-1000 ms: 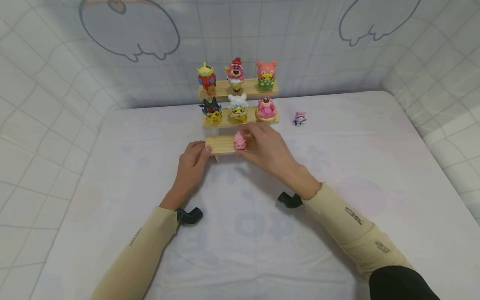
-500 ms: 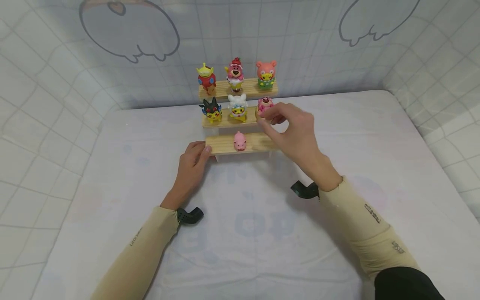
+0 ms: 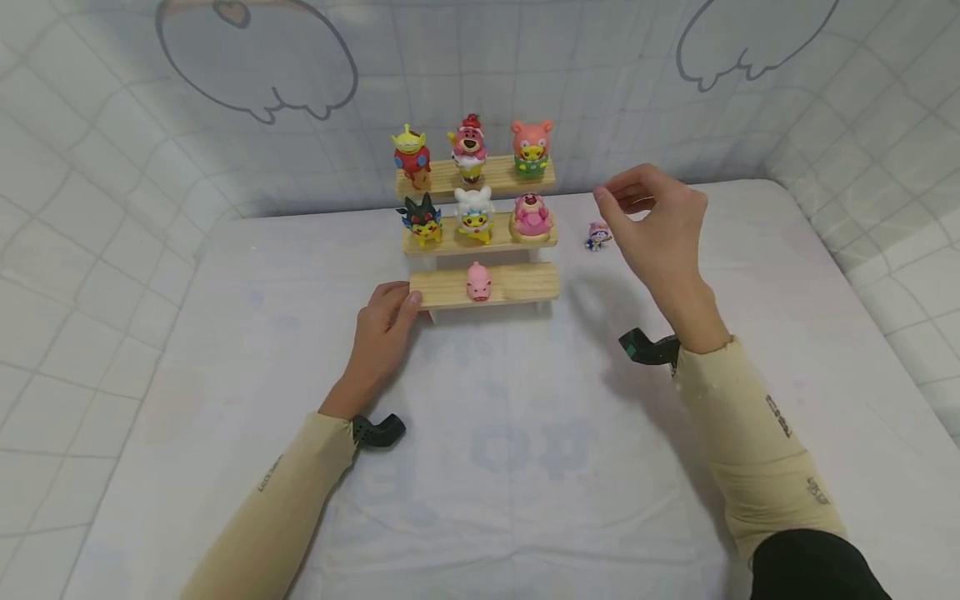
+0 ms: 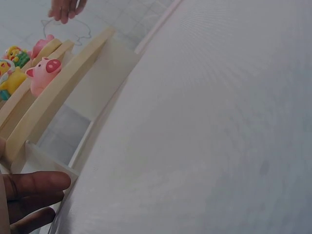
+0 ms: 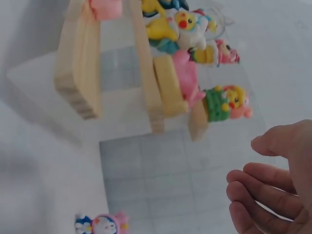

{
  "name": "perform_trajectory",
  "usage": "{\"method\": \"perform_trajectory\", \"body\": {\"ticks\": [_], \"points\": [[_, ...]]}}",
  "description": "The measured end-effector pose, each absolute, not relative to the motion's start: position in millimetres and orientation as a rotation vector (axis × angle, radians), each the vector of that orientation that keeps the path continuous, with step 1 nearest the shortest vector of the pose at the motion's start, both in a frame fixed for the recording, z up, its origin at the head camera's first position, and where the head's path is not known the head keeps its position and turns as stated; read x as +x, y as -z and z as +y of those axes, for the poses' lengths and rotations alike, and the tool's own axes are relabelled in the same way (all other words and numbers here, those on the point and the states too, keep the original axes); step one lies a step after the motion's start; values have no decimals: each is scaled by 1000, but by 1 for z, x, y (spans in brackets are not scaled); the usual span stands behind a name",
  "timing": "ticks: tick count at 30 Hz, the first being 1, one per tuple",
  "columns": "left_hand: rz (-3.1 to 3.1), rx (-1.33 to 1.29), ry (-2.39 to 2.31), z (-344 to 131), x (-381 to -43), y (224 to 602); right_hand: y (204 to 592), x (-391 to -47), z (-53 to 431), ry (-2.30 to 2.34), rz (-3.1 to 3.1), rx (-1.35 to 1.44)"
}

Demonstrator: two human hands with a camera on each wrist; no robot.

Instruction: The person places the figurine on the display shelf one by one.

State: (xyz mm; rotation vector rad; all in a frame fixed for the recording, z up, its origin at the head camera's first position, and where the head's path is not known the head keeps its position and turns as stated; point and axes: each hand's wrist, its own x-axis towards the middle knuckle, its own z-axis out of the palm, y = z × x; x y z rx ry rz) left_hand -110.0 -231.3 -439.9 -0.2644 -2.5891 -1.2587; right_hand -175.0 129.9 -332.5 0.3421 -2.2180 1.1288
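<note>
My left hand [image 3: 383, 333] holds the left end of a three-step wooden display stand [image 3: 536, 286], thumb on the lowest board and fingers below it, as the left wrist view shows. A pink pig figurine [image 3: 478, 283] stands at the middle of that board. My right hand [image 3: 660, 221] hovers to the right of the stand, fingers loosely bent and nothing between thumb and fingertips. Close to its left lies a small figurine [image 3: 597, 237] with a pink hood and blue body, on the white cloth; it also shows at the bottom of the right wrist view.
Middle board: a dark-eared figurine [image 3: 422, 221], a white-hooded yellow one [image 3: 474, 215] and a pink bear [image 3: 532, 217]. Top board: a green-headed alien [image 3: 412, 157], a bear with a red topping [image 3: 468, 148] and a pink-hooded yellow figurine [image 3: 532, 150]. A patterned cloth wall [image 3: 637, 100] rises behind.
My right hand has let go of the pig figurine, leaving it on the lowest board, and has moved up and right towards the small hooded figurine. The left hand stays put.
</note>
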Motion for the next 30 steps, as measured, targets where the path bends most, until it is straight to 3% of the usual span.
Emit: {"method": "perform_trajectory", "body": {"ticks": [30], "points": [[-2603,-259,1286,-231,-109,439,417,-218,155,-1236,-2739,199]]}}
